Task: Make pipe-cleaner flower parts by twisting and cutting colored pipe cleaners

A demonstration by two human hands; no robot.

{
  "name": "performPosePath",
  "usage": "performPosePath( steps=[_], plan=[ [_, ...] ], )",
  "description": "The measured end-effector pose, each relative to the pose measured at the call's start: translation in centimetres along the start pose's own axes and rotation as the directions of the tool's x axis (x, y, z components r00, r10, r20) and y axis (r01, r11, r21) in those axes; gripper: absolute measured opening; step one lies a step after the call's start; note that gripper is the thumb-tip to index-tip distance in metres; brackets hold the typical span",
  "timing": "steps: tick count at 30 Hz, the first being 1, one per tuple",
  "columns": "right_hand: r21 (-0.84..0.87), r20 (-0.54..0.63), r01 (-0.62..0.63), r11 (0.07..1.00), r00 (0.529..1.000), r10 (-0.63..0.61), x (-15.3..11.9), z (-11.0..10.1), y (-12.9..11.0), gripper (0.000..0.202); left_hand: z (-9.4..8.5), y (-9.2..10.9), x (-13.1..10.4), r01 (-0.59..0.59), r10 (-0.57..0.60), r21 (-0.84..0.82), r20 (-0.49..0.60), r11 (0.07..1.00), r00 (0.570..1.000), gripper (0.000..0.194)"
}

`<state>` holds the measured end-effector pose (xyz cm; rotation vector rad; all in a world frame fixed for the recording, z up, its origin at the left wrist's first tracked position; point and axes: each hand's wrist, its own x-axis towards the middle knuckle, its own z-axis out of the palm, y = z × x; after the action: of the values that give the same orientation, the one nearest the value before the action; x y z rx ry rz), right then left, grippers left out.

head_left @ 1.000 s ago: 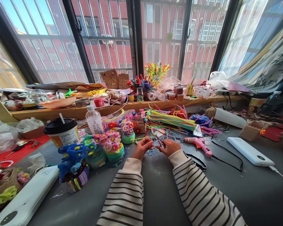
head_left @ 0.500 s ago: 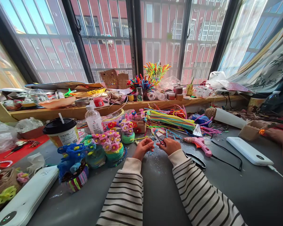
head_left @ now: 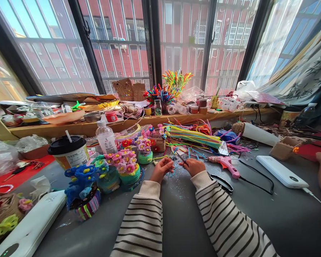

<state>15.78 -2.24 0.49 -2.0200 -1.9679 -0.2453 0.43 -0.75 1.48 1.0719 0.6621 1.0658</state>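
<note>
R hand [head_left: 194, 167], left of glue gun [head_left: 228, 165], grips thin dark tool [head_left: 180, 157]; can't tell if L hand [head_left: 162, 170], further left, grips anything. Tool slip cd nick it.

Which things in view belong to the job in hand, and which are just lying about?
Belong, it seems:
scissors-like tool in the right hand
anything pinched in the left hand, too small to tell
bundled pipe cleaners

Likely just lying about:
lidded cup
clear bottle
white power bank at right
</note>
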Motion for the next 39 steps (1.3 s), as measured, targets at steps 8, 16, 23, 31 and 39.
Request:
performPosePath(
  steps=[8, 16, 23, 31, 39],
  plan=[
    [0.552, 0.098, 0.119, 0.825, 0.974, -0.206, 0.2, 1.3, -1.1, 0.052, -0.4, 0.1, 0.2, 0.018, -0.018, -0.02, -0.009, 1.0, 1.0, 0.02],
    [0.7, 0.106, 0.161, 0.696, 0.94, -0.324, 0.0, 1.0, -2.6, 0.067, -0.3, 0.0, 0.2, -0.003, 0.005, -0.025, 0.069, 1.0, 0.998, 0.018],
    [0.726, 0.072, 0.193, 0.66, 0.933, -0.352, -0.1, 1.3, -2.6, 0.069, -0.2, 0.0, 0.1, 0.007, -0.008, 0.014, 0.082, 1.0, 0.997, 0.022],
    [0.763, 0.045, 0.213, 0.61, 0.924, -0.379, 0.0, 1.3, -2.6, 0.068, -0.2, -0.1, 0.2, -0.014, 0.009, 0.039, 0.11, 0.999, 0.994, 0.022],
    [0.803, 0.042, 0.167, 0.571, 0.941, -0.335, -0.1, 1.4, -2.7, 0.067, -0.2, -0.1, 0.2, -0.023, 0.021, 0.017, 0.114, 1.0, 0.993, 0.021]
  ],
)
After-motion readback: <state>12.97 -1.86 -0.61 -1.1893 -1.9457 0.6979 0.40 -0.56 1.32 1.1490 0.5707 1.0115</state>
